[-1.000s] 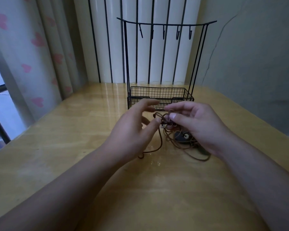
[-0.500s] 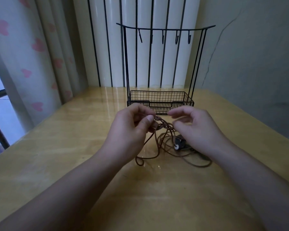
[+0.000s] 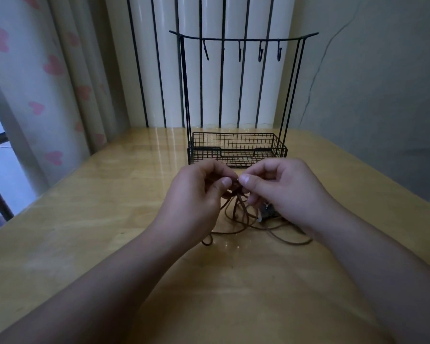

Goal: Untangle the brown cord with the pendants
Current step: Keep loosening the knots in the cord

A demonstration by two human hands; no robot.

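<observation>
A thin brown cord [image 3: 236, 214] lies in tangled loops on the wooden table [image 3: 109, 244], with one end curling at the lower left of the heap. A dark pendant [image 3: 267, 212] shows under my right hand, partly hidden. My left hand [image 3: 196, 197] and my right hand [image 3: 281, 189] are raised just above the heap, thumbs almost touching. Both pinch the knotted top of the cord between thumb and fingers. The knot itself is mostly hidden between the fingertips.
A black wire rack [image 3: 237, 150] with a basket base and a top bar of several hooks stands just behind my hands. Behind it are white panels with dark bars. A curtain with pink hearts [image 3: 47, 95] hangs at left, a grey wall at right.
My left hand went from open fingers to pinching the cord. My right hand closed in on the knot beside it. Both hands drew together and lifted the tangle's top.
</observation>
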